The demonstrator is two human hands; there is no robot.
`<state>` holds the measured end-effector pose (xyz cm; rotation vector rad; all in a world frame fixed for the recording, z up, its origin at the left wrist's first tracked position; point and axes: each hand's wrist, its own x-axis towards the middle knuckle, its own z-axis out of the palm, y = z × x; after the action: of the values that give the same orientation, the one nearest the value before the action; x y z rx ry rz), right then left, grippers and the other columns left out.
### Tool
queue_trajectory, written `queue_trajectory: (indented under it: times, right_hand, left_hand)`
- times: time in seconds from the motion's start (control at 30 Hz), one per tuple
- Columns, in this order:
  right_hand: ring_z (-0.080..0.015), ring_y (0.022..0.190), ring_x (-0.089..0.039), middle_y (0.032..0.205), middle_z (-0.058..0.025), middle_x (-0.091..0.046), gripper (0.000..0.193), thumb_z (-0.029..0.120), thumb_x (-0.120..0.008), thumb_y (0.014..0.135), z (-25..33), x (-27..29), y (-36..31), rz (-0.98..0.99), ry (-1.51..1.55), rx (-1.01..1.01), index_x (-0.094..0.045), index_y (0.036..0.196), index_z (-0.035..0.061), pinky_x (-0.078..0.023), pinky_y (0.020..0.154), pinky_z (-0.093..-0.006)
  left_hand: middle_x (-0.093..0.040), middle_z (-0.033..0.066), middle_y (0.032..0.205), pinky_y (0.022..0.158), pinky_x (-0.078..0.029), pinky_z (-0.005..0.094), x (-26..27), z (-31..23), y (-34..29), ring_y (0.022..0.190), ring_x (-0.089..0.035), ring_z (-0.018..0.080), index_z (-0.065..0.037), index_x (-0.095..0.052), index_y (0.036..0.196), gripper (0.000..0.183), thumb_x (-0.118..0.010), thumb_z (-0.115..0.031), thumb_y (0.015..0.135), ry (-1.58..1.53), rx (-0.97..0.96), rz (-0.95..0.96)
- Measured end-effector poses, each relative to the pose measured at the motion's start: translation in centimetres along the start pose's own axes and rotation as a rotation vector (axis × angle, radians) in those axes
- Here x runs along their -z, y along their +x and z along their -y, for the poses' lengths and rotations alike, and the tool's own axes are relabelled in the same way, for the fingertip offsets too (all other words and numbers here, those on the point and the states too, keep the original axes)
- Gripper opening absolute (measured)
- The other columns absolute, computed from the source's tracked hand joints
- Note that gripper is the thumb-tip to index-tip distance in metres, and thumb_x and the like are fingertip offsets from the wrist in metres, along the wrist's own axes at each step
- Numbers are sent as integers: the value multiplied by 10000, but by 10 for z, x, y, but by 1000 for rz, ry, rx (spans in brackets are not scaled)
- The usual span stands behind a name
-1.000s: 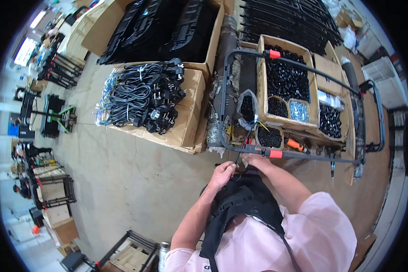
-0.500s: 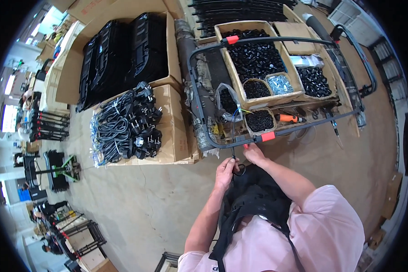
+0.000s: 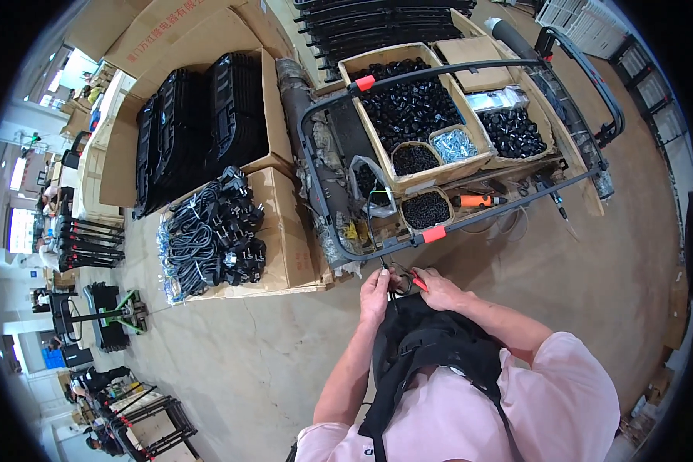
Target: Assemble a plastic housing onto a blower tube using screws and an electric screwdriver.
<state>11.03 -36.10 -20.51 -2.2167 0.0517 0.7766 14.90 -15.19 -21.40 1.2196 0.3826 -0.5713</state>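
Note:
A dark tubular metal frame (image 3: 508,206) with red pieces on its bars lies across the bench in front of me. From its near left corner a thin black cable (image 3: 371,219) comes down toward me. My left hand (image 3: 374,296) is closed on that cable, just below the frame's near bar. Close beside it, my right hand (image 3: 442,291) is closed around a red-handled tool (image 3: 420,282), pointing toward the cable. The tool's working end is too small to make out. Part of the cable loops between the two hands.
Wooden boxes hold black plastic parts (image 3: 408,100), bright screws (image 3: 454,144) and small black screws (image 3: 426,210). An orange-handled tool (image 3: 477,201) lies nearby. Bundled power cords (image 3: 208,239) sit on a carton at left, before a box of black panels (image 3: 239,108).
My right hand has drawn back from the frame's near bar, bringing the red-handled tool close to the cable by my left hand. The whole view has shifted slightly.

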Motion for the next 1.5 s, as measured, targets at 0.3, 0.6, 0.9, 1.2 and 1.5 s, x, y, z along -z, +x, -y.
queue_trajectory:
  times: [0.3,0.6,0.9,1.2,1.5]
  right_hand:
    - [-455,1406,-495,1519,-293,-491,763,74,-567,914,19,18,2,41,-5,28,-302,1627,28,-414,1175,-513]
    - [-467,1384,-517,1483,-316,-501,811,79,-601,887,24,35,-5,132,-86,22,-278,1626,-9,-437,1148,-528]
    - [-447,1312,-578,1397,-321,-553,928,83,-635,850,33,45,-11,166,-193,82,-190,1658,-15,-477,1094,-504]
    - [-496,1213,-595,1298,-343,-573,965,188,-686,848,44,38,-24,46,-260,137,-199,1667,37,-444,1056,-571]
    - [-459,1189,-586,1239,-298,-557,1077,329,-793,796,92,8,-55,-134,-323,-9,-219,1662,46,-446,1003,-606]
  left_hand:
    - [-745,66,937,756,-543,288,-14,-2,0,829,-688,139,-4,-690,1090,301,-559,-275,1113,101,-43,-105]
    - [-705,35,892,705,-510,286,-20,12,5,770,-615,100,10,-683,1051,323,-521,-259,1128,271,-96,-221]
    - [-659,26,856,695,-483,310,-20,19,9,770,-542,98,49,-676,1081,344,-501,-243,1131,729,-191,-383]
    - [-642,14,836,708,-483,311,-10,7,13,757,-545,107,10,-691,1065,341,-500,-267,1128,691,-203,-258]
    - [-693,48,930,796,-544,327,21,-21,32,822,-658,157,-47,-680,1052,366,-559,-390,1093,341,30,26]
